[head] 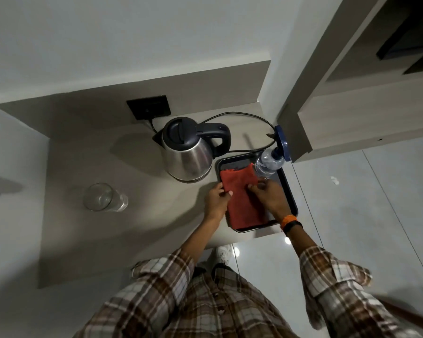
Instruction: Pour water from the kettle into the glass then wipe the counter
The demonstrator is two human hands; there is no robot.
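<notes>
Counting across your desk (pixel 88 152): one kettle (pixel 188 154) at twelve o'clock from your hands, one glass (pixel 103 197) at nine, one tray (pixel 292 191), one bottle (pixel 266 164), one red cloth (pixel 244 203). Your left hand (pixel 216 200) pinches the cloth's left edge, fingers together; your right hand (pixel 270 196) presses palm-down on it, fingers curled.

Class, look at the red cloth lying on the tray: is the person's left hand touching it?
Touching. The head view shows the left hand with its fingers pressed onto the left edge of the red cloth on the tray.
</notes>
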